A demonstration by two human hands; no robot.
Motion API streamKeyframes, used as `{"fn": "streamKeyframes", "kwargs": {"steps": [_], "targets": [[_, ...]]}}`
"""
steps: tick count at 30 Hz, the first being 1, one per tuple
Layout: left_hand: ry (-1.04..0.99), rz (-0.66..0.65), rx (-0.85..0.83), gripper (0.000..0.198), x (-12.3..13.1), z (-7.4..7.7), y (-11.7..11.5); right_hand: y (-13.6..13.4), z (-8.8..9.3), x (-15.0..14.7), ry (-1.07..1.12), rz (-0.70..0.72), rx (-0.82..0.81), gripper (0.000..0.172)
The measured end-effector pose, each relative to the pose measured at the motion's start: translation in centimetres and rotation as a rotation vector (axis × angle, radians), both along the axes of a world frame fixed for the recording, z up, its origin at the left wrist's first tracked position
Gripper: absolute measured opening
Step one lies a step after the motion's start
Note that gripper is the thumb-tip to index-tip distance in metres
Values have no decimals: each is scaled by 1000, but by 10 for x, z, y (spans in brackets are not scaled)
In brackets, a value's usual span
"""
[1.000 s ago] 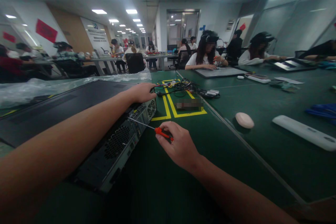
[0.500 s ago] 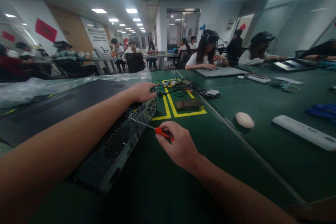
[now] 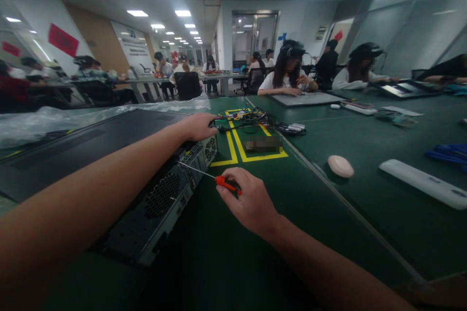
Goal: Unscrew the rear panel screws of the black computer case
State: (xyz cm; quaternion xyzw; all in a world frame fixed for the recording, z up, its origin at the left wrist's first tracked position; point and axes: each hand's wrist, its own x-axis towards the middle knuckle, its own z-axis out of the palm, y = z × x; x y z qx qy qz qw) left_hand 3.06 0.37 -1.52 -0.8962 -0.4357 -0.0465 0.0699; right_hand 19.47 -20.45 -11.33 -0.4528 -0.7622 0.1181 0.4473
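A black computer case lies on its side on the green table, its back panel with vent holes and a fan grille facing me. My right hand is closed round the orange handle of a screwdriver. The thin shaft points left, and its tip meets the back panel near the case's upper edge. My left hand rests over the far top corner of the case, fingers curled down; whether they grip the edge is hard to see.
Tangled cables lie beyond the case by yellow tape. A blurred dark object sits within the tape. To the right are a pale oval object and a white bar. Plastic wrap is behind the case. People sit across the table.
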Motion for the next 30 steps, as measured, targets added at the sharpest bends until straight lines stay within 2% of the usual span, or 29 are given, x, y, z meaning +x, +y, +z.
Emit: {"fn": "streamKeyframes", "kwargs": {"steps": [30], "targets": [[8,-5,-3,66,0,1,-1,0,2,1,-20,-20,5,12]]}}
